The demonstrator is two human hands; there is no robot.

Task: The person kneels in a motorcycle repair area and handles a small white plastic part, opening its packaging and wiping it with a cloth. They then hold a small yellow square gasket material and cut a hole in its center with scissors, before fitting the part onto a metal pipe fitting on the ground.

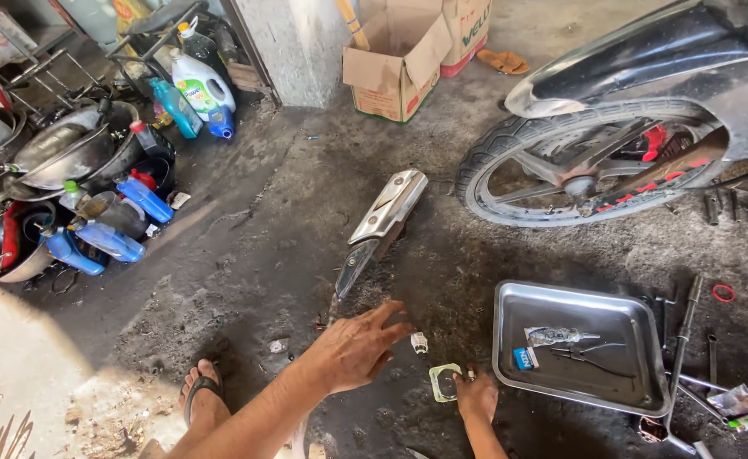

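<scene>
The left hand (pixel 357 347) hovers spread and empty over the oily concrete floor (pixel 246 255) near a small white part (pixel 419 342), while the right hand (pixel 476 395) pinches a pale square gasket (pixel 443 382) just beside the steel tray (pixel 510 340), best lifted flat and gently.

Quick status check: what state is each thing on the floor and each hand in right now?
Left hand: open, fingers spread, above the floor.
Right hand: at the gasket, grip unclear.
Metal tray: flat, holding pliers and packets.
Exhaust cover: lying on the floor.
Cardboard box: open.
</scene>
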